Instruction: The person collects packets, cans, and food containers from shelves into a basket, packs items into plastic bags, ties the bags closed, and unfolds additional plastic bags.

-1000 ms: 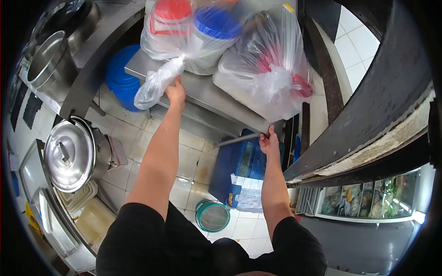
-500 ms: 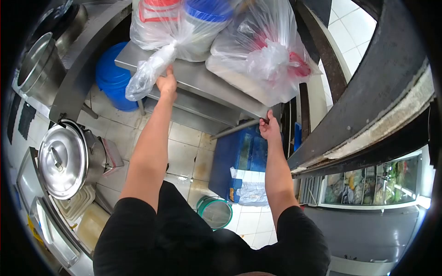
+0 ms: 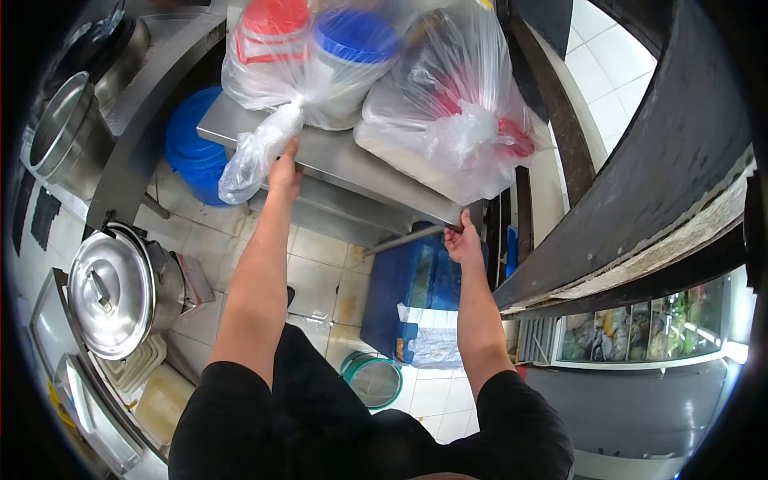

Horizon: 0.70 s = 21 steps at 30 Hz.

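Note:
My left hand (image 3: pixel 285 174) is closed on the front edge of a stainless steel table (image 3: pixel 340 157), thumb on top, beside the knotted end of a clear plastic bag. That bag (image 3: pixel 276 88) stands on the table and holds a tub with a red lid (image 3: pixel 274 16) and one with a blue lid (image 3: pixel 356 35). My right hand (image 3: pixel 462 239) grips the table's near right corner, its fingers curled and partly hidden. Close above it sits a second clear bag (image 3: pixel 448 112), knotted, with pale flat containers and something pink inside.
Below the right corner stands a blue bin (image 3: pixel 392 280). A green-rimmed bucket (image 3: pixel 374 382) is by my legs. To the left are a lidded steel pot (image 3: pixel 112 292) and a blue tub (image 3: pixel 194 148). A dark curved counter edge (image 3: pixel 616 216) and glass-topped chiller (image 3: pixel 640 328) flank the right.
The table edge, both bags and my hands sit a little lower in view, and the surroundings shift down too. Both hands keep their hold on the table.

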{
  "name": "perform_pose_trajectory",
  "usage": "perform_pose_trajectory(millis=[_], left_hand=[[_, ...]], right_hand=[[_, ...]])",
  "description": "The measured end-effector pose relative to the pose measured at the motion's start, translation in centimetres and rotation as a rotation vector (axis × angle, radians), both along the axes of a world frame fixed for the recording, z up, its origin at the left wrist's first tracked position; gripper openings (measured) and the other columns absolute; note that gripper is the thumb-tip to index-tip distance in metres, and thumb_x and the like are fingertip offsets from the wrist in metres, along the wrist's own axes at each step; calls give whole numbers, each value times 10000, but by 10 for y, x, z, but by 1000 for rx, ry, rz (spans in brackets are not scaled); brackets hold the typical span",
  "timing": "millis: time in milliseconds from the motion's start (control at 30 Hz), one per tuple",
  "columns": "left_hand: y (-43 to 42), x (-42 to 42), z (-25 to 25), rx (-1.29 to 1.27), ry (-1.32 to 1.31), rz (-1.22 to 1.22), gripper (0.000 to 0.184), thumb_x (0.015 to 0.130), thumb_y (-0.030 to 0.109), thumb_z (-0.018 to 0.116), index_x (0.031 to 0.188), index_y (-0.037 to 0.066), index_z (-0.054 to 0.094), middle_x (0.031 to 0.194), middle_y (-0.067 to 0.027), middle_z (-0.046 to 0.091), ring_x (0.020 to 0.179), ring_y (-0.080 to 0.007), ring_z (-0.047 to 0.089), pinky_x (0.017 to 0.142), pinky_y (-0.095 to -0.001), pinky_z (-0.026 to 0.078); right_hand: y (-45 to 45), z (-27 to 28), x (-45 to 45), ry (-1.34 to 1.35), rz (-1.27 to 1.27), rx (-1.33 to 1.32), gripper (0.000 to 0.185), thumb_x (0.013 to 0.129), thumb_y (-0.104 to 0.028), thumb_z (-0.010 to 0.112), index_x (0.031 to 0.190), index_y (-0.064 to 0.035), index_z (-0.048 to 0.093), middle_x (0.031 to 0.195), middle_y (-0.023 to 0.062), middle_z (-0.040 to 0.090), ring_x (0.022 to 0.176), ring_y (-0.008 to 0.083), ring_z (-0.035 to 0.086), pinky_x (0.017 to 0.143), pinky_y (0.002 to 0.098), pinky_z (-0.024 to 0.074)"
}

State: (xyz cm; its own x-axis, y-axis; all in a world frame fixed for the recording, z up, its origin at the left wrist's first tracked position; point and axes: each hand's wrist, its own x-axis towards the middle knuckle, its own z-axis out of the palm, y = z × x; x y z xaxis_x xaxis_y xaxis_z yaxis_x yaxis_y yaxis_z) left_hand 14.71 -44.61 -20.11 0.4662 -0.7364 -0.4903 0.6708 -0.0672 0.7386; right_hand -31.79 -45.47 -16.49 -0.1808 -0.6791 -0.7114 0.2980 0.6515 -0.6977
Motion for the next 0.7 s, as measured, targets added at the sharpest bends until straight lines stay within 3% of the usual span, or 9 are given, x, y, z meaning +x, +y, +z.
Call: perform_pose_trajectory(millis=[167, 200, 300, 367, 400, 500, 567, 633, 700], left_hand=[[7, -5, -3, -79, 47, -2, 508, 876, 389, 780, 1304, 191, 591, 1099, 80, 603, 728, -74, 453, 593, -264, 374], [10, 0, -7, -116, 28, -88, 509, 889, 396, 762, 1327, 203, 588, 1207, 72, 594, 863, -83, 482, 688, -295, 405], [11, 3, -14, -71, 87, -115, 366, 944, 338, 712, 1275, 227, 604, 1156, 77, 634, 938, -89, 558, 713, -265, 408], [6, 2, -20, -74, 127, -108, 344, 945, 342, 712, 1250, 218, 612, 1123, 82, 637, 909, -79, 552, 688, -264, 402], [6, 3, -16, -70, 174, -91, 323, 946, 345, 712, 1226, 210, 621, 1090, 86, 639, 881, -70, 547, 663, -262, 395], [16, 1, -1, -87, 127, -122, 365, 942, 365, 717, 1256, 210, 613, 1141, 76, 635, 908, -82, 551, 689, -279, 408], [11, 6, -17, -90, 138, -162, 402, 941, 382, 711, 1290, 214, 600, 1201, 65, 622, 991, -100, 550, 752, -293, 411], [14, 5, -13, -78, 133, -256, 647, 923, 454, 702, 1479, 214, 476, 1474, 40, 486, 1307, -170, 434, 1033, -372, 333], [11, 6, -8, -96, 110, -256, 638, 937, 458, 680, 1488, 218, 467, 1492, 39, 467, 1331, -167, 414, 1041, -372, 328]], right_hand=[[3, 1, 4, 15, -8, -17, 702, 827, -758, 626, 910, -62, 612, 711, 93, 612, 559, 197, 578, 418, 273, 378], [6, 1, 1, 12, 38, 5, 711, 826, -775, 605, 931, -73, 620, 702, 90, 616, 553, 206, 582, 429, 282, 387], [19, 8, -2, 17, 92, 44, 782, 831, -810, 556, 1000, -49, 621, 699, 117, 630, 570, 232, 613, 434, 303, 411], [22, 21, 8, 415, 219, 111, 813, 841, -783, 572, 1122, -20, 583, 791, 161, 632, 589, 268, 631, 447, 321, 462], [23, 23, 15, 409, 209, 105, 813, 841, -783, 572, 1122, -20, 583, 791, 161, 632, 589, 268, 631, 447, 321, 462], [31, 6, 23, 531, 95, 112, 875, 824, -785, 594, 1212, -2, 556, 923, 207, 643, 772, 318, 677, 629, 401, 556], [24, -38, 11, 6, -272, -44, 716, 913, -657, 613, 1238, -22, 563, 1180, 206, 618, 999, 299, 651, 826, 453, 552], [24, -40, 31, -181, -349, -231, 595, 950, -585, 601, 1229, -60, 580, 1151, 145, 631, 1028, 276, 629, 884, 466, 524], [13, -37, 47, -380, -414, -409, 476, 987, -514, 589, 1221, -99, 597, 1123, 84, 644, 1057, 253, 606, 943, 479, 497]])
